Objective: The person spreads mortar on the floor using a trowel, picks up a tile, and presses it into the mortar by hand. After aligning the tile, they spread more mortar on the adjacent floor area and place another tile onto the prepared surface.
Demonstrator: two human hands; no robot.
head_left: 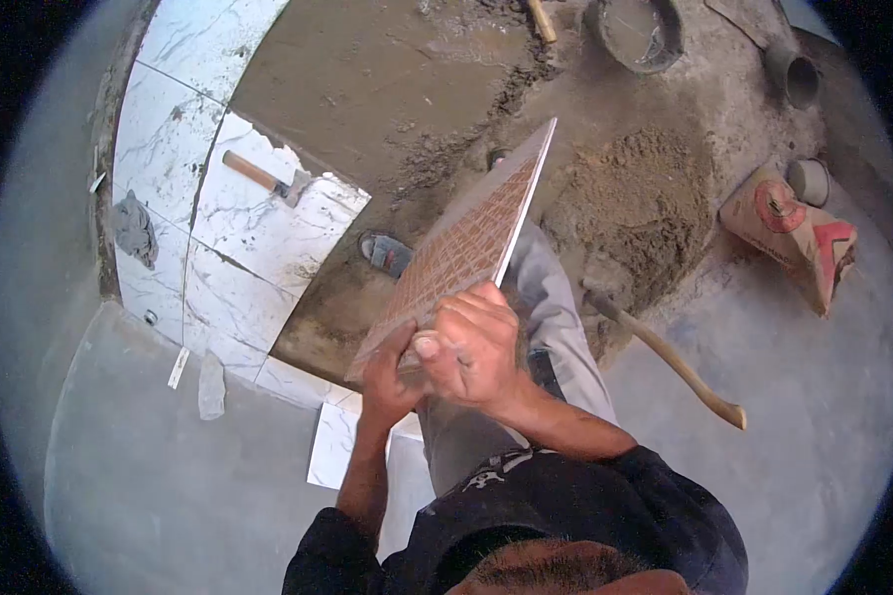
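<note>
I hold a large square tile (466, 243) tilted on edge in front of me, its brown ribbed back facing up and left. My left hand (387, 382) grips its near lower edge from underneath. My right hand (476, 347) closes over the same near edge from above, thumb pressed against the tile. My grey trouser leg (556, 307) and sandalled foot (387, 253) stand on the wet mortar bed (367, 89) below the tile.
White marble-pattern tiles (238, 218) lie laid at left with a hammer (263, 177) on them. A sand pile (635, 208), a wooden-handled tool (675, 362), a cement bag (794, 233), a bucket (637, 30) and pipe ends (794, 74) lie right.
</note>
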